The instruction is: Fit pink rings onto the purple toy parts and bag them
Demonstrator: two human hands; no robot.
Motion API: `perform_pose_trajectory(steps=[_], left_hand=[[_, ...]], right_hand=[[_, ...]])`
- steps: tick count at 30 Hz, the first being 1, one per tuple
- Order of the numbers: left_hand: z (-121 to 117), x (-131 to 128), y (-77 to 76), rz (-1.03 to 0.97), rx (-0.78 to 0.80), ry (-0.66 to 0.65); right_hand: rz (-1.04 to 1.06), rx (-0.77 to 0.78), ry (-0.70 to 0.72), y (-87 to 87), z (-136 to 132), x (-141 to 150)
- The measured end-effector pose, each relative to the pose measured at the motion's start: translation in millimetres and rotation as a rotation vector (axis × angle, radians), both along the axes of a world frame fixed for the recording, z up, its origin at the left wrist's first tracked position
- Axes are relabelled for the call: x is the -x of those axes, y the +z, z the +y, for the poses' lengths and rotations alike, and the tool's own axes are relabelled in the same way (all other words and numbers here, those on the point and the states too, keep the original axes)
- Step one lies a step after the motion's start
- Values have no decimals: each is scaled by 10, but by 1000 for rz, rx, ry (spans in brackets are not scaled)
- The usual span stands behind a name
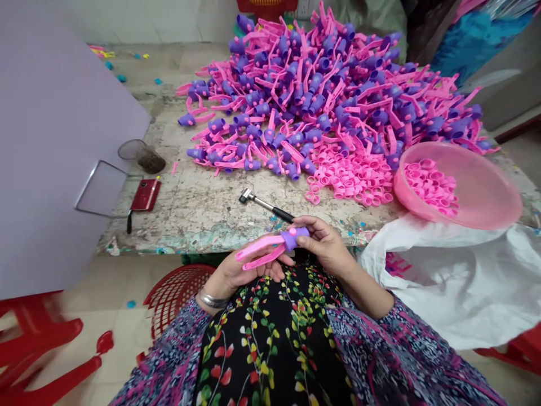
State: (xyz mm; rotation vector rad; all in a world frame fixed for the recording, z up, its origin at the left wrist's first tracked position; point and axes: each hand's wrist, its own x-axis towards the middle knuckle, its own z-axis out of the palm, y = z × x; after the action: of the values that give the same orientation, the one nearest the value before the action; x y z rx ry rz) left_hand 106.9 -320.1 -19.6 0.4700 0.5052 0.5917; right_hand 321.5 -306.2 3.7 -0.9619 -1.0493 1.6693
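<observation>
A plastic piece [291,239], a purple sleeve with two long pink prongs, is held over my lap by the table's front edge. My right hand [327,248] pinches its purple end between thumb and fingers. Under the pink prongs lies my left hand [232,270], palm up and fingers loosely stretched out; whether it touches the prongs I cannot tell. Just beyond my hands a small hammer [264,203] with a black grip rests on the worn table [203,208]. Similar pink and purple pieces form a large pile [313,96] behind it.
Loose pink rings [355,177] lie beside a pink bowl [486,180] holding more rings. A white sack [456,282] hangs at the right. Leftward are a red phone-like object [144,195], a glass [147,158] and a pale panel [63,141]. A red basket [173,293] stands below.
</observation>
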Motion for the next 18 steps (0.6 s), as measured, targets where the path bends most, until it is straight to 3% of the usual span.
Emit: perform_pose_trajectory(steps=[3,6,10,15,18], left_hand=[[1,-15,-23,34,-38,-11],[3,-32,3,46,-13,-4],[-6,-34,28,18,-3,4],[-1,1,-47,-57,45,-151],[1,-3,-102,-89,83,-179]], right_hand=[[-58,-138,112,62,-42,28],[-154,-225,105,117,-67,64],[-248,-193,21,144,-63,91],[-268,-143,41,112,-52,102],[-205,-91,40,87,-44,113]])
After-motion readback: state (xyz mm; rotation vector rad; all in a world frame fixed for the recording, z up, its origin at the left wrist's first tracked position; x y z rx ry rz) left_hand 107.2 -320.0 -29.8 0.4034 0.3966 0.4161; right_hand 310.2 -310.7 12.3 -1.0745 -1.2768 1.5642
